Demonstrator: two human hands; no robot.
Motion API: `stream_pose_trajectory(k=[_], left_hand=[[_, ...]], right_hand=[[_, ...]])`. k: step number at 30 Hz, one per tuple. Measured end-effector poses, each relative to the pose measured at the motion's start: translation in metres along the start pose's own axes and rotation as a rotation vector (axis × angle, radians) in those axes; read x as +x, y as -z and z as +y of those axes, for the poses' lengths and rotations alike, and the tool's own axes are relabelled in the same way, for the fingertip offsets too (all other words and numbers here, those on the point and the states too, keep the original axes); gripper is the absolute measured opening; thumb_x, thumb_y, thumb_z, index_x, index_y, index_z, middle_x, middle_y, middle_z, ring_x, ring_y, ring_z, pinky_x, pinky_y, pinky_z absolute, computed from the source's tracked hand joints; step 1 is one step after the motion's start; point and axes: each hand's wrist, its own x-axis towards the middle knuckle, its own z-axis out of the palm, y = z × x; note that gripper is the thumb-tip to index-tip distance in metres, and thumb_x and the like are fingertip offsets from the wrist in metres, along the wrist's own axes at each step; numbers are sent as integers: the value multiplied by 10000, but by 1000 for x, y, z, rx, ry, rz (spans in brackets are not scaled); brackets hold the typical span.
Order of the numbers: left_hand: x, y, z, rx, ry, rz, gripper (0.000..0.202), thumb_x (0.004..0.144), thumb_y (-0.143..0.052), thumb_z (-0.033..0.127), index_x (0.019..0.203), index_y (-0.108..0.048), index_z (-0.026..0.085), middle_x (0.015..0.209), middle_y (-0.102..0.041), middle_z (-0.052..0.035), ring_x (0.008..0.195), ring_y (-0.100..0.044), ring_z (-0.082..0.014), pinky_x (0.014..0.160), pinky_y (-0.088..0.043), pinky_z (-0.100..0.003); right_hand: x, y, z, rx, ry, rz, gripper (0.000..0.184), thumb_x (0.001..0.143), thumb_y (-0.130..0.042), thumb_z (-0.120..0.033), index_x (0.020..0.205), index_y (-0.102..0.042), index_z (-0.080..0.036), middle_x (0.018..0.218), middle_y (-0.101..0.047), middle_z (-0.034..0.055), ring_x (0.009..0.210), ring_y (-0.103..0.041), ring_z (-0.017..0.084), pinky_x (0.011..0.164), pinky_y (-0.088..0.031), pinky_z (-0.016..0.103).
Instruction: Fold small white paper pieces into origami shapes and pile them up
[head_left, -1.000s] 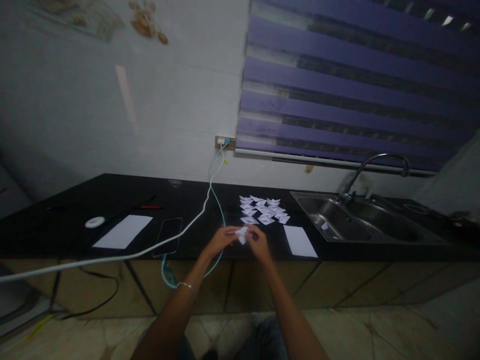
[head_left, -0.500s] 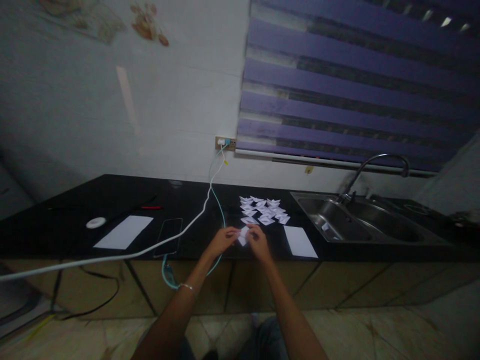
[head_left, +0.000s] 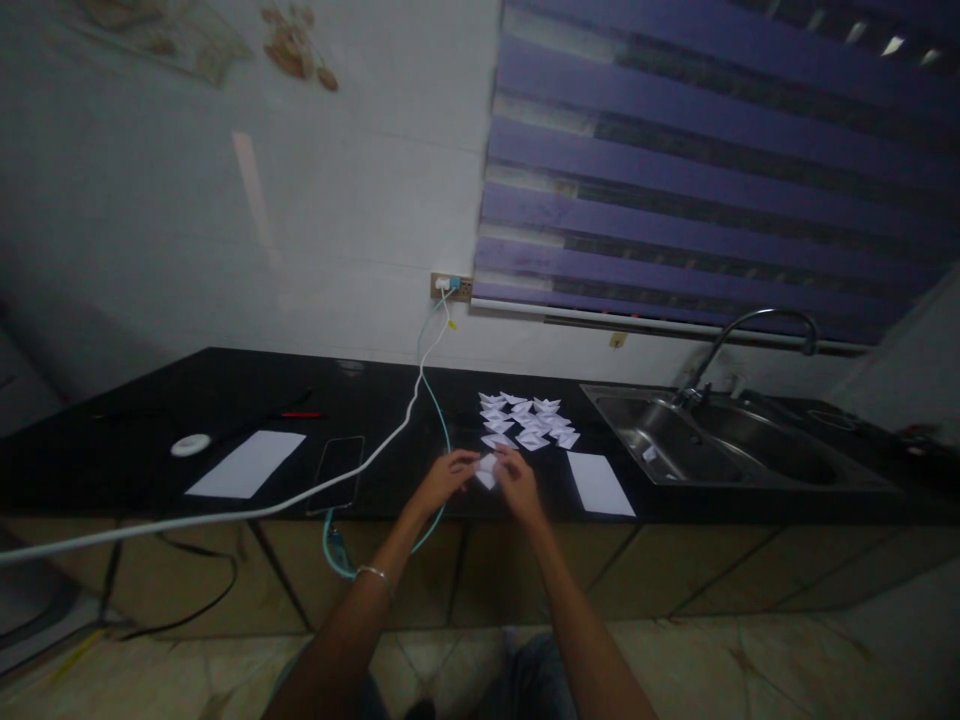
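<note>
My left hand (head_left: 444,478) and my right hand (head_left: 516,482) meet over the front of the black counter (head_left: 390,400), both pinching a small folded white paper piece (head_left: 486,470) between them. Just beyond the hands lies a cluster of several small folded white paper pieces (head_left: 529,420). A flat white paper sheet (head_left: 599,482) lies right of my right hand.
A steel sink (head_left: 712,440) with a curved tap (head_left: 750,335) sits at the right. A phone (head_left: 337,470), another white sheet (head_left: 246,464), a round white object (head_left: 190,444) and pens (head_left: 300,413) lie left. White and teal cables (head_left: 420,390) run from a wall socket (head_left: 450,286).
My hands stay in place and shift only slightly around the small paper piece. Nothing else has moved.
</note>
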Motion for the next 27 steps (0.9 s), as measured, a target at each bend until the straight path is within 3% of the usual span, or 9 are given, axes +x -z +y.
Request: stream_pose_trajectory(k=[4, 11, 24, 27], left_hand=[[1, 0, -3, 53, -4, -53, 479, 738, -637, 447, 1086, -600, 120, 889, -679, -91, 715, -618, -155, 570, -445, -220], [0, 1, -3, -7, -6, -66, 482, 735, -641, 444, 1093, -599, 125, 1074, -643, -142, 905, -625, -218, 601, -465, -236], [-1, -2, 0, 74, 17, -14, 527, 748, -604, 487, 1109, -603, 102, 861, -693, -94, 612, -583, -129, 494, -387, -195], [0, -3, 1, 138, -5, -58, 453, 775, -558, 498, 940, -664, 89, 755, -687, -79, 626, -578, -146, 540, -407, -218]], right_hand=[[0, 2, -1, 14, -3, -4, 149, 745, -623, -346, 727, -650, -200, 1182, -584, 112, 1126, -520, 246, 924, -411, 387], [-1, 4, -4, 17, 3, -35, 122, 738, -624, -308, 705, -651, -194, 1223, -552, 107, 1146, -500, 255, 936, -396, 387], [0, 2, 3, -36, -3, -20, 130, 746, -601, -310, 714, -664, -200, 1101, -626, 100, 1090, -534, 250, 928, -393, 386], [0, 2, 1, -32, -3, -23, 138, 757, -591, -311, 714, -657, -198, 1107, -621, 102, 1092, -533, 247, 929, -396, 381]])
